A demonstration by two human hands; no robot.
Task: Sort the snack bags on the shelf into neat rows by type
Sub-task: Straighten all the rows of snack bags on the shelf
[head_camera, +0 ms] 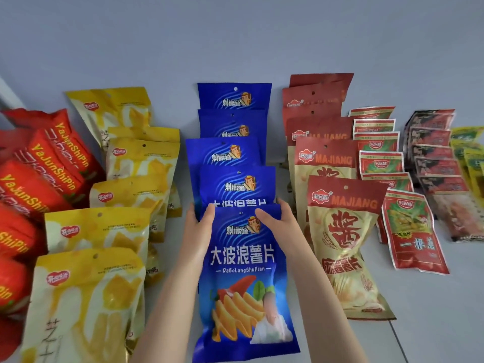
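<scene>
A row of blue potato-chip bags [234, 142] runs from the back wall toward me in the middle of the shelf. The front blue bag [243, 279] lies flat on top of the row's near end. My left hand [197, 231] grips its upper left corner, thumb on top. My right hand [277, 224] grips its upper right corner the same way. Left of the blue row lie yellow bags [97, 237] and red-orange YaJunShiPin bags [39, 179]. To the right lie red-and-cream MAJIANG bags [340, 231].
Further right are rows of small red-green packets [411, 231], dark red packets [437, 163] and yellow-green packets [471, 153] at the frame's edge. The grey shelf surface [432, 310] shows at the near right, and its front edge runs diagonally there. A grey wall backs the shelf.
</scene>
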